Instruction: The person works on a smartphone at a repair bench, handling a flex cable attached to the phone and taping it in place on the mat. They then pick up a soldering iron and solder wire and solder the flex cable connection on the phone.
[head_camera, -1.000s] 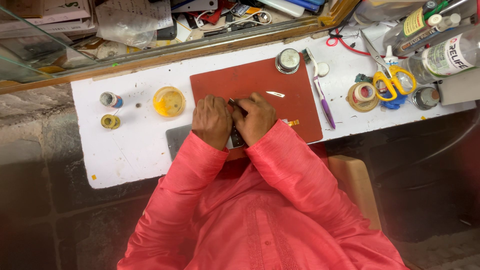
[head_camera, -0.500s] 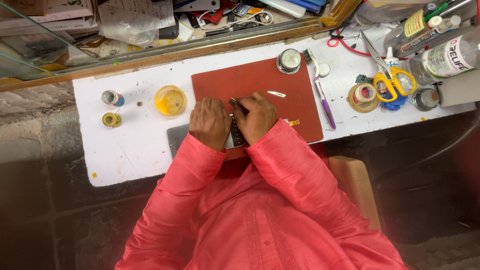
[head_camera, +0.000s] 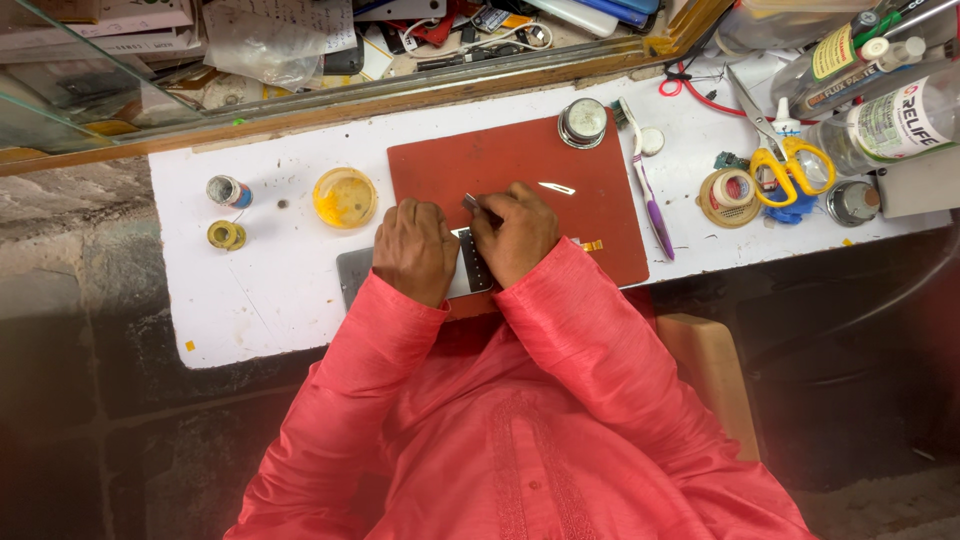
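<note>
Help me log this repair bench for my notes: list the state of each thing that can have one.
Left hand: pressed on the metal plate.
Right hand: gripping a small tool.
Yellow scissors: closed.
Yellow dish: uncovered.
Purple toothbrush: lying flat.
Round tin: lidded.

— Bright enough here, isn't it? The white worktop (head_camera: 260, 300) takes an even, soft light from overhead.

— Yes, and hardly any hard shadow. Only a thin dark edge under the left hand (head_camera: 415, 250) and the right hand (head_camera: 515, 232).

— Just beyond the fingers (head_camera: 500, 203), that small blade (head_camera: 557, 188) on the red mat (head_camera: 520, 165) throws a white glint.

— The round metal tin (head_camera: 583, 122) farther out glares too, and the glass pane (head_camera: 60, 100) far off to the fingers' left carries pale reflections.

— Below the wrists it falls off; the floor is nearly black.

— The picture is sharp around the fingers. The worktop's far edge bows slightly, wide-lens bending, and the corners soften.
</note>
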